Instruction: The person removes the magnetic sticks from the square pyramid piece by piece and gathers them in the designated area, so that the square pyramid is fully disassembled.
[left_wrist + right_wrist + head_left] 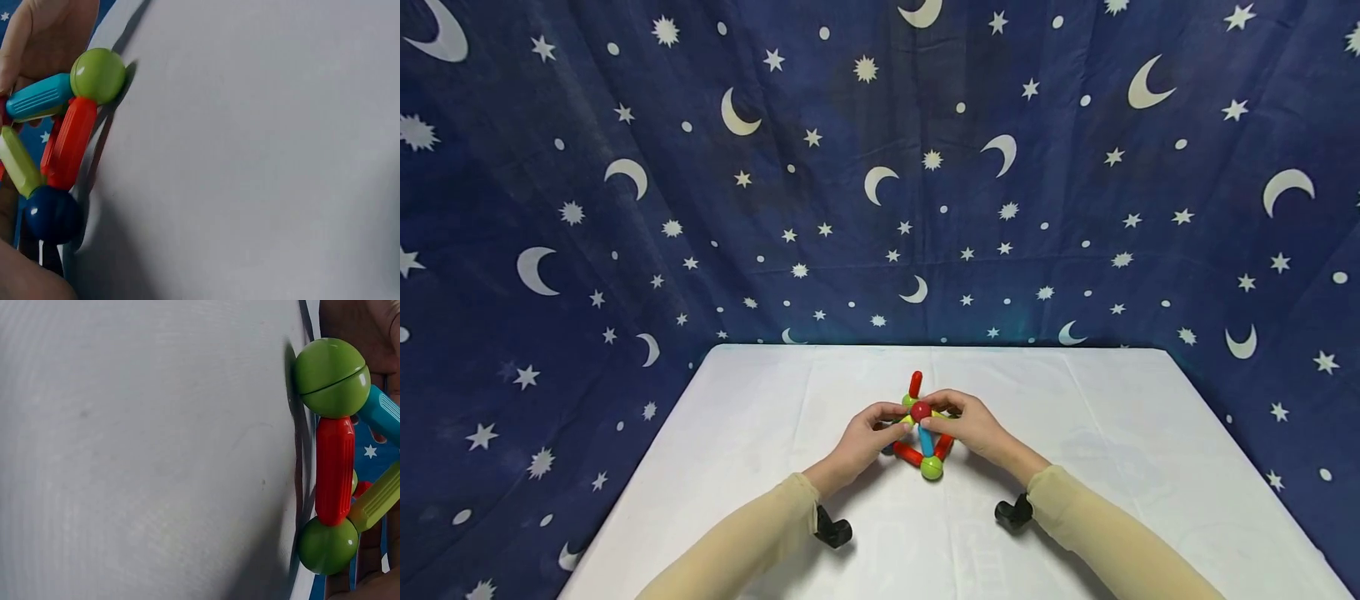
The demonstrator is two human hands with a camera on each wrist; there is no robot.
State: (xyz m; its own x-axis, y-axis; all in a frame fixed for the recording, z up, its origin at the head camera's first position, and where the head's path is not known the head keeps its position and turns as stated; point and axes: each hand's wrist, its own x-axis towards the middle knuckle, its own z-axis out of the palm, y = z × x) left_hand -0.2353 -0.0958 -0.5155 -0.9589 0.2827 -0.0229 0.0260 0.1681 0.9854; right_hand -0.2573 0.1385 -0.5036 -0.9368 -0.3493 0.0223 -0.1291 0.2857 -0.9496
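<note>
On the white table stands a frame of toy building rods and balls. Its top is a red ball (921, 411), from which a blue rod (927, 442) slopes to the front green ball (932, 468). Thumb and fingers of my right hand (973, 427) pinch the red ball from the right. From the other side, my left hand (860, 437) grips the top of a yellow-green rod (19, 164) beside that ball. This rod runs down to a dark blue ball (54, 215). Red rods (335, 470) join the lower balls. At the back, another red rod (916, 384) sticks up from a green ball.
The white-covered table (760, 400) extends around the frame. A dark blue cloth (820, 208) with moons and stars hangs behind and at the sides. Black wrist cameras (833, 528) jut from below both sleeves, low over the tabletop.
</note>
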